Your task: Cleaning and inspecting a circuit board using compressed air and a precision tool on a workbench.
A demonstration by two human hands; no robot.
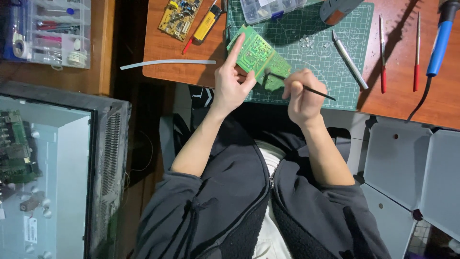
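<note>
The left hand (231,84) holds a green circuit board (258,56) tilted over the green cutting mat (316,52) on the wooden surface (165,57), its grip closed on the board's near edge, forefinger stretched along it. The right hand (303,93) pinches a thin black tool (306,88), its tip touching the board.

Single head view, looking steeply down from above wearer's torso; surface (182,67) edge at top, lap below, both forearms close, mid-frame.
</note>
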